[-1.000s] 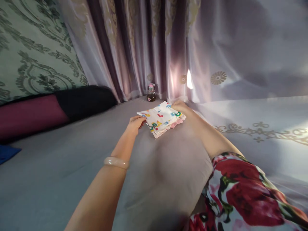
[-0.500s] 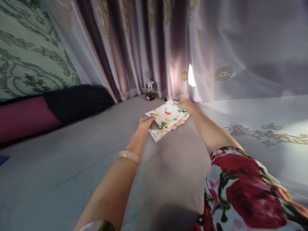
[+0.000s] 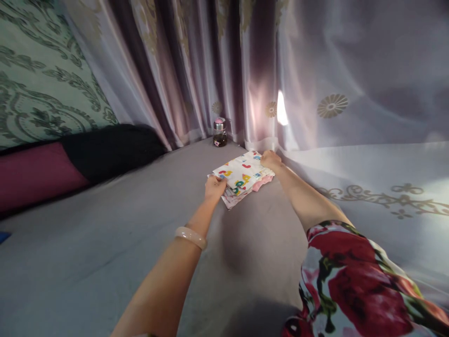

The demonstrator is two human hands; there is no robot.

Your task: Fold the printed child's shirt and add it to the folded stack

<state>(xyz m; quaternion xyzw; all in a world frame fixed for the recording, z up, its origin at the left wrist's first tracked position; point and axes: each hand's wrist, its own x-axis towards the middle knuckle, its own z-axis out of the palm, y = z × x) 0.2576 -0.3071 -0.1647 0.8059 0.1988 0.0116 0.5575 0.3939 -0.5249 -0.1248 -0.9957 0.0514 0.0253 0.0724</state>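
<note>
A folded white cloth [image 3: 242, 171] printed with colourful letters lies on top of a small stack of folded cloths [image 3: 233, 200]. Pink fabric [image 3: 263, 182] sticks out from the stack's right side. My left hand [image 3: 215, 188] is closed at the left edge of the printed cloth, with a pale bangle [image 3: 191, 237] on the wrist. At the far right corner, my right hand [image 3: 271, 160] is closed on the same cloth; its fingertips are hidden. The stack rests on a grey sheet-covered surface [image 3: 147, 224].
Behind the stack stands a small glass jar [image 3: 220, 133] with a metal and pink lid. Shiny purple curtains [image 3: 259, 70] hang at the back and right. A long black and maroon cushion [image 3: 80, 161] lies along the patterned wall at left. Something blue [image 3: 4, 237] shows at the left edge.
Both hands have lowered slightly with the printed cloth, which now lies flatter on the stack. My left hand has come further over its left edge.
</note>
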